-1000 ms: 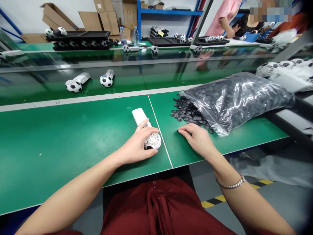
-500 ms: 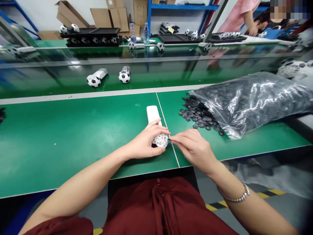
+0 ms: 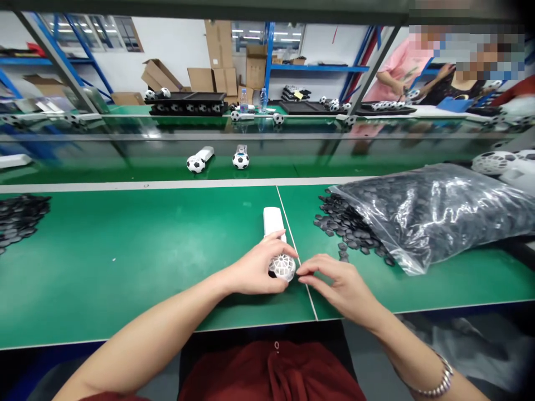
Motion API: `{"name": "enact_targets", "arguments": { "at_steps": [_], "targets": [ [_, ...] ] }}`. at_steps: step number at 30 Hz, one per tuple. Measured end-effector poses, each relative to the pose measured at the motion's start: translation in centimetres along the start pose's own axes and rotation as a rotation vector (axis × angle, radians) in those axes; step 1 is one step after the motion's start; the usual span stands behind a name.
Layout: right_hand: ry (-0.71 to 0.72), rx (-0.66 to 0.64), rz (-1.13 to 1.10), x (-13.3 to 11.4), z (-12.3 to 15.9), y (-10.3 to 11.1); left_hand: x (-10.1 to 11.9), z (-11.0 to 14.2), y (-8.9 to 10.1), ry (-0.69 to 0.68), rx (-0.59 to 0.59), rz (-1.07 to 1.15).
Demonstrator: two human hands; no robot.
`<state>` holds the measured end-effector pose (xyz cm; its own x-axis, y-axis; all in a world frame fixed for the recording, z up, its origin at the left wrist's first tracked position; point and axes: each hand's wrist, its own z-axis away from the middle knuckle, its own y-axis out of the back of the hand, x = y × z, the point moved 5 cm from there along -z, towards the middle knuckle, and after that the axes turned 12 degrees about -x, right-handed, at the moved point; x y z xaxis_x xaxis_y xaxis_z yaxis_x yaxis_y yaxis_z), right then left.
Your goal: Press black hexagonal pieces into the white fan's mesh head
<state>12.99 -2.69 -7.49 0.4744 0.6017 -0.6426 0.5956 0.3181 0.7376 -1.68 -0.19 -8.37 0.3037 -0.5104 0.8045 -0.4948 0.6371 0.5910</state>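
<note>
My left hand (image 3: 267,267) is closed around a white handheld device with a football-shaped, open-lattice head (image 3: 283,268) and a plain white handle (image 3: 273,220). The device lies on the green worktop, its handle pointing away from me. Part of the head is covered by my fingers; a dark patch shows on its left side. Close by the right edge of the head, my right hand (image 3: 334,281) has its thumb and forefinger drawn together in a pinch. Anything between those fingertips is too small or hidden to make out.
Small black pentagonal pieces (image 3: 349,225) spill from a clear plastic bag (image 3: 451,211) on the right. Another black heap (image 3: 20,220) lies left. Finished-looking football devices (image 3: 196,163) rest beyond the pale strip. Farther back are black trays (image 3: 188,106) and two people (image 3: 403,69).
The camera view has tilted up, showing more of the background. A dark sliver at my right fingertips earlier is not visible now; that hand stays beside the lattice head, with its thumb slightly lower.
</note>
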Motion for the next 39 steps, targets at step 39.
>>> {"name": "enact_targets", "arguments": {
  "at_steps": [39],
  "targets": [
    [-0.287, 0.06, -0.637, 2.0, -0.6, -2.8, 0.5, -0.2, -0.9, 0.081, 0.105, -0.051]
  ]
}}
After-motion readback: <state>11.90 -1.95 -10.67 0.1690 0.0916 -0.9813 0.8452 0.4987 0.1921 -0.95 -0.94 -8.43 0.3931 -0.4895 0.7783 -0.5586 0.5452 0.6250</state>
